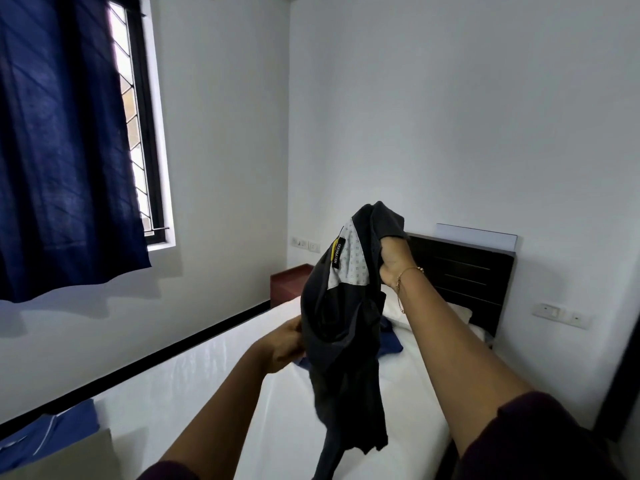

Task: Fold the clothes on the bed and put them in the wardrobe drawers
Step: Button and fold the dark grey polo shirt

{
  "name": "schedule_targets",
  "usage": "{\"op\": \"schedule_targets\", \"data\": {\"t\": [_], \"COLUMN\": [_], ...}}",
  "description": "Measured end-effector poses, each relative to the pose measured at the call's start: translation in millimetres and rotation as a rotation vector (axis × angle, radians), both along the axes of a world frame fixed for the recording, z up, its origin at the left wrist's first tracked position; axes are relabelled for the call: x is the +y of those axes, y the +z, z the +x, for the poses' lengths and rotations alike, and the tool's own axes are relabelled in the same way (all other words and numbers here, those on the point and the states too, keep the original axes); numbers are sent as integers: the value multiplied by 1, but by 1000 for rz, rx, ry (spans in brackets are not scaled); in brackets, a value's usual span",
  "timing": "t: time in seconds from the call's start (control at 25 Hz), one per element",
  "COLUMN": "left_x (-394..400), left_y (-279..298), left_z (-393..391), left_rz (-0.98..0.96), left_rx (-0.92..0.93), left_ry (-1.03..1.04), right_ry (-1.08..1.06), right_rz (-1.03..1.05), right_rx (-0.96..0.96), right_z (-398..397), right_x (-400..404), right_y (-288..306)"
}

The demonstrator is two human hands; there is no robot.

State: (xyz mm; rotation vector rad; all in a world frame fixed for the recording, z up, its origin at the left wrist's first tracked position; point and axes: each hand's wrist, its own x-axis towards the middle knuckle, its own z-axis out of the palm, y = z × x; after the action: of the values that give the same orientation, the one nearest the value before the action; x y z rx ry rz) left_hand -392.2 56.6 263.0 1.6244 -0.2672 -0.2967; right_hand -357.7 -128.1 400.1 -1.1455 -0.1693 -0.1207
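Note:
A dark grey garment [346, 341] with a pale patterned lining and a yellow-and-black label hangs in the air over the white bed [207, 393]. My right hand [394, 261] grips its top edge, raised high. My left hand [285, 344] holds its left side lower down, fingers partly hidden behind the cloth. A blue garment [391, 342] lies on the bed behind it, mostly hidden. Another blue garment [45, 434] lies at the lower left beside the bed.
A dark headboard [464, 275] and a white pillow [398, 310] are at the bed's far end. A reddish side table [291, 284] stands in the corner. A window with a blue curtain [62, 143] is on the left wall.

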Motion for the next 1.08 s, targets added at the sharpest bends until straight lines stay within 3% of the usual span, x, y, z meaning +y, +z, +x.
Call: {"op": "schedule_targets", "data": {"t": [0.12, 0.2, 0.36, 0.4, 0.52, 0.72, 0.8, 0.92, 0.96, 1.08], "left_x": [-18, -30, -39, -37, -28, -22, -27, -39, -44, -49], "left_y": [1, 9, 28, 35, 61, 102, 112, 121, 123, 128], "left_z": [3, 5, 9, 6, -12, -40, -55, -84, -93, -124], "left_rz": [172, 182, -266, -273, 138, 631, 766, 779, 742, 568], "left_rx": [17, -40, -68, -104, -322, -536, -548, -543, -542, -537], "left_ry": [-9, 129, 647, 757, 989, 1118, 1132, 1128, 1137, 1205], "right_ry": [3, -31, -216, -276, -320, -202, -127, -149, -202, -118], "right_rz": [-76, -161, -437, -573, -921, -1200, -1203, -1249, -1230, -791], "right_rx": [7, 1, -5, -27, -106, -102, -62, -81, -165, -232], "right_z": [-3, -5, -11, -15, -25, -45, -58, -87, -96, -127], "right_x": [0, -6, -36, -47, -75, -104, -113, -116, -113, -99], "right_y": [-3, -6, -18, -22, -39, -45, -47, -46, -43, -35]}}
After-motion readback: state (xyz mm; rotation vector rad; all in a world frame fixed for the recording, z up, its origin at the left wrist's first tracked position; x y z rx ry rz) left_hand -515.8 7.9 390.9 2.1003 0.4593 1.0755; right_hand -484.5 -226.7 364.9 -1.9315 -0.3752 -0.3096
